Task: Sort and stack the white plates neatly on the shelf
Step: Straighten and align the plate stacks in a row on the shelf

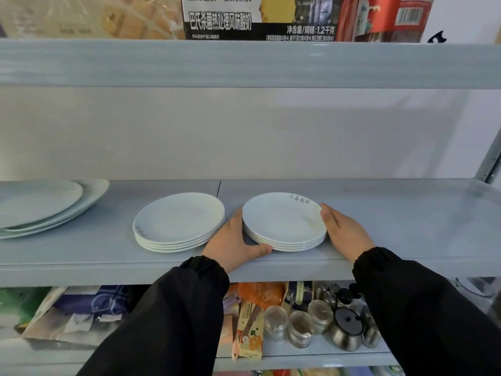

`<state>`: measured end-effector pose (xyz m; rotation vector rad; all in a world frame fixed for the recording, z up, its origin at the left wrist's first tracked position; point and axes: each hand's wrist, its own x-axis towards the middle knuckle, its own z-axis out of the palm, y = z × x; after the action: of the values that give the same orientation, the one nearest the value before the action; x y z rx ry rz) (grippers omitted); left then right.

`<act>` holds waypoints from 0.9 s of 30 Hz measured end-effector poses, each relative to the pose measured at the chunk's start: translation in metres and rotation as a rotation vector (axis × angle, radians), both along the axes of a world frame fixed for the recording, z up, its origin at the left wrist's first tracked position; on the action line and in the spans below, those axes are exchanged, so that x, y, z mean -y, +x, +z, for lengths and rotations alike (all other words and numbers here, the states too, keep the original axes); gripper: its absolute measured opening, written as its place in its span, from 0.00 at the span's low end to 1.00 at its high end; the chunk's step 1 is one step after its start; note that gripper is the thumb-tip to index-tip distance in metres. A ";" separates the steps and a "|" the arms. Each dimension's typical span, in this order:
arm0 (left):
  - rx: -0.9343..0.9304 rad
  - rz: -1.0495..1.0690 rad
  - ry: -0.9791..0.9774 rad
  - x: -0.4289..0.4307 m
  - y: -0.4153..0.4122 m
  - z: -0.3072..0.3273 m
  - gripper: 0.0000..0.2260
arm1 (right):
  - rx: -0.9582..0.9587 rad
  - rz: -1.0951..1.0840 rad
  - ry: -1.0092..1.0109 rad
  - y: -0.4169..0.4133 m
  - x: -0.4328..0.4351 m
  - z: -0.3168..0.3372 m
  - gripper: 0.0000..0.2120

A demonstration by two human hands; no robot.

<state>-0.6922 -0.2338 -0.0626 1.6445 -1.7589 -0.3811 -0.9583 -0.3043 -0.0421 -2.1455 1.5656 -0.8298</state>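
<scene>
Your plates sit on a pale grey-blue metal shelf with a plain light panel behind it. A seam runs front to back across the board near its middle. At the far left you have a loose pile of larger white plates, its layers offset and partly cut off by the frame edge. Left of the seam stands a tidy stack of small white plates, rims lined up. Just beside it, right of the seam and apart from it, stands a second small stack; its top plate bears grey characters on the far rim.
</scene>
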 end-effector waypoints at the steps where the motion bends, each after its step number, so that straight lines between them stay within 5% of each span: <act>1: -0.002 -0.001 -0.004 0.000 0.000 0.001 0.47 | -0.001 -0.001 0.001 0.000 0.001 0.000 0.24; 27: 0.201 0.182 -0.012 -0.017 -0.021 0.006 0.33 | 0.045 0.125 0.006 -0.009 0.013 -0.006 0.19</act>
<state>-0.7136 -0.2170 -0.0570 1.8711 -1.7305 -0.1237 -0.9676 -0.3174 -0.0481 -2.1789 1.3949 -0.8257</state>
